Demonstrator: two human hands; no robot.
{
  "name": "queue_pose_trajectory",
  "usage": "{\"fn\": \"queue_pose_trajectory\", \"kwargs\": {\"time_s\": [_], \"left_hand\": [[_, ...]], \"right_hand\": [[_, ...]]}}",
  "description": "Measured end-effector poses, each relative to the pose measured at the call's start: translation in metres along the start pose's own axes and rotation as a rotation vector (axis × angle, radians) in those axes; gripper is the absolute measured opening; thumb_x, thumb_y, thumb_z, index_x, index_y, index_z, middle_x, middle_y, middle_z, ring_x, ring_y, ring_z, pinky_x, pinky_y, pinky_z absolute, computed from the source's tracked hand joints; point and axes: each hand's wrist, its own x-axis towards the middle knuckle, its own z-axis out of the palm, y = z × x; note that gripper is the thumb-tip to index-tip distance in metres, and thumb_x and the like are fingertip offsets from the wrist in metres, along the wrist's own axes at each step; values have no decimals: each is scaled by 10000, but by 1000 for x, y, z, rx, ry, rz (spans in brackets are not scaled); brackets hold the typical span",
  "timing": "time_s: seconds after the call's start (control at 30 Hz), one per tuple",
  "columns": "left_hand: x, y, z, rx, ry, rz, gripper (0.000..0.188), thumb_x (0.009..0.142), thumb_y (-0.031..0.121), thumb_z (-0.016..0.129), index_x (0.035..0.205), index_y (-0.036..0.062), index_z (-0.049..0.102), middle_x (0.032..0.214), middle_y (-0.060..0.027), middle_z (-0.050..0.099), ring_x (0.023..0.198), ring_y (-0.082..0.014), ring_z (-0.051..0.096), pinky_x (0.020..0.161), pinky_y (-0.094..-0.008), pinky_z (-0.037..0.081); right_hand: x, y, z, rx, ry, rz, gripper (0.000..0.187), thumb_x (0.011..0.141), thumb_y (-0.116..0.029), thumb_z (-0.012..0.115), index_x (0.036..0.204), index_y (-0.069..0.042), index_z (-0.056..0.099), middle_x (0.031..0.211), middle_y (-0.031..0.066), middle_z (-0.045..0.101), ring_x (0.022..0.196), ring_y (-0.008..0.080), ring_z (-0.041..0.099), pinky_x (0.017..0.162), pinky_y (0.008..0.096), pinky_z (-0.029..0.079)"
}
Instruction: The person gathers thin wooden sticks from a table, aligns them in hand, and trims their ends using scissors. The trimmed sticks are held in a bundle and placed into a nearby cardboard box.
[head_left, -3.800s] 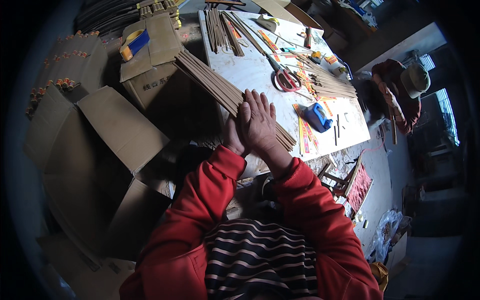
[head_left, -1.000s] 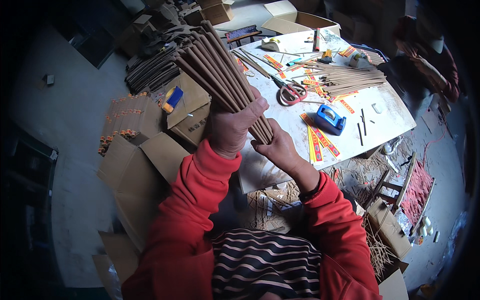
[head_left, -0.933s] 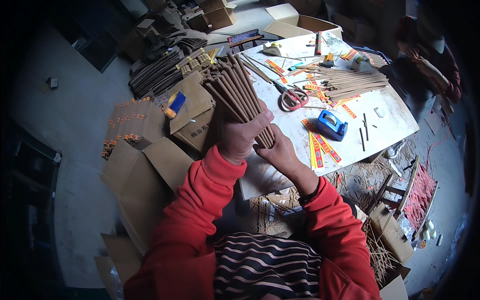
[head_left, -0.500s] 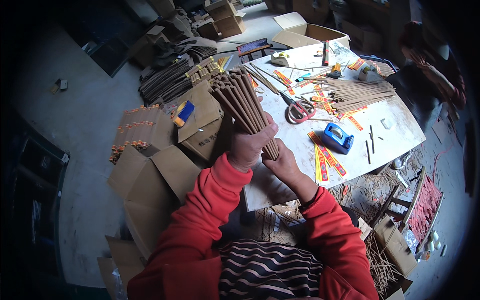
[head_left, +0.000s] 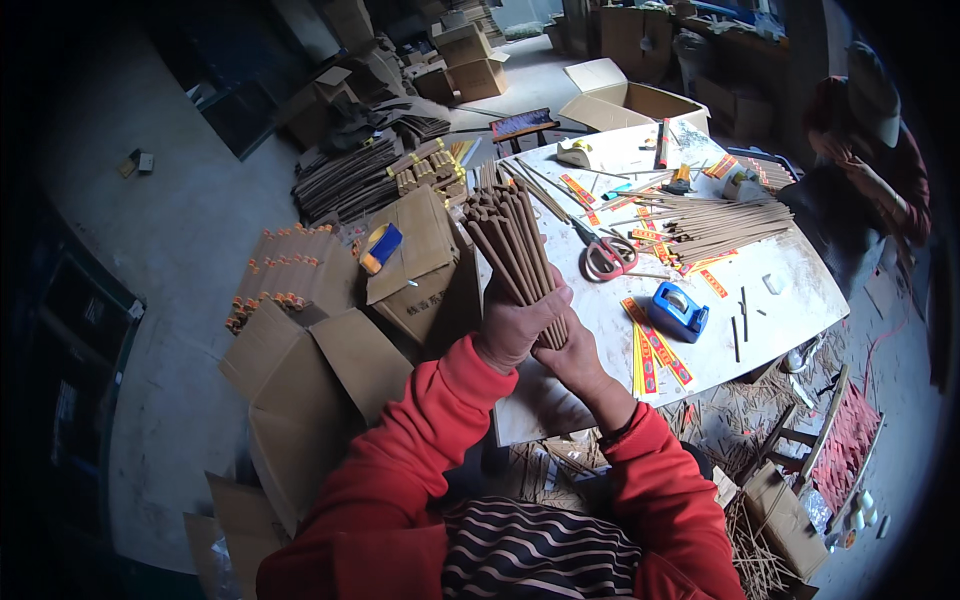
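Note:
A thick bundle of brown incense sticks (head_left: pixel 510 235) stands tilted in my two hands, over the table's near left corner. My left hand (head_left: pixel 522 322) wraps round its lower middle. Just below and to the right, my right hand (head_left: pixel 578 358) closes on the lower end; its fingertips are hidden behind the sticks. On the white table (head_left: pixel 560 405) to the right lie red-handled scissors (head_left: pixel 608 258), a blue tape dispenser (head_left: pixel 678 310) and red-and-yellow paper strips (head_left: pixel 655 350). A loose pile of incense sticks (head_left: pixel 715 225) is spread farther back.
Open cardboard boxes (head_left: pixel 300 400) stand left of me, one carrying a blue-and-yellow tape dispenser (head_left: pixel 382 248). Stacked stick bundles (head_left: pixel 285 265) lie beyond. Another person (head_left: pixel 870 170) sits at the far right. Low stool (head_left: pixel 845 440) and scattered sticks (head_left: pixel 755 530) are at right.
My hands and the bundle sit slightly lower and farther right in the picture. The whole view has shifted a little, and more of the other person shows. Both hands keep their hold.

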Motion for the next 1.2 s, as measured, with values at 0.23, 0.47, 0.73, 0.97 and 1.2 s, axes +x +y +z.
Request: {"fn": "queue_pose_trajectory", "kwargs": {"time_s": [0.23, 0.47, 0.73, 0.97, 1.2], "left_hand": [[-3, -1, 4, 34, 40, 26, 484, 715, -8, 629, 1131, -49, 383, 736, -32, 544, 676, -95, 519, 685, -240, 437], [-5, -15, 2, 170, 133, 46, 429, 707, -39, 618, 1085, -29, 416, 729, -28, 538, 658, -103, 526, 636, -241, 444], [13, 25, -31, -405, -109, -277, 387, 715, 75, 649, 1034, 25, 434, 701, -58, 525, 600, -166, 543, 572, -308, 458], [5, 25, -23, -231, 197, -232, 225, 713, 57, 624, 883, 40, 478, 651, -58, 516, 522, -165, 531, 506, -288, 458], [8, 29, -43, -669, 0, -363, 197, 731, 86, 626, 871, 25, 501, 654, -63, 530, 545, -162, 536, 527, -292, 466]], "right_hand": [[1, 9, 3, 110, -30, 16, 362, 674, -136, 654, 979, -36, 487, 827, 181, 599, 798, 307, 610, 699, 350, 475], [-1, 22, 5, 46, -47, 19, 352, 682, -136, 649, 974, -28, 485, 813, 172, 597, 771, 285, 608, 690, 334, 471], [-12, -49, -13, 404, -595, 377, 214, 691, -107, 640, 828, -21, 501, 653, 29, 523, 560, 101, 523, 538, 251, 441], [-25, -51, -4, 158, -366, 244, 284, 691, -109, 643, 900, -16, 476, 674, 41, 541, 578, 116, 546, 555, 256, 456], [-28, -71, -13, 672, -727, 533, 205, 697, -53, 607, 849, -17, 474, 667, 46, 519, 513, 128, 541, 504, 254, 463]]}}
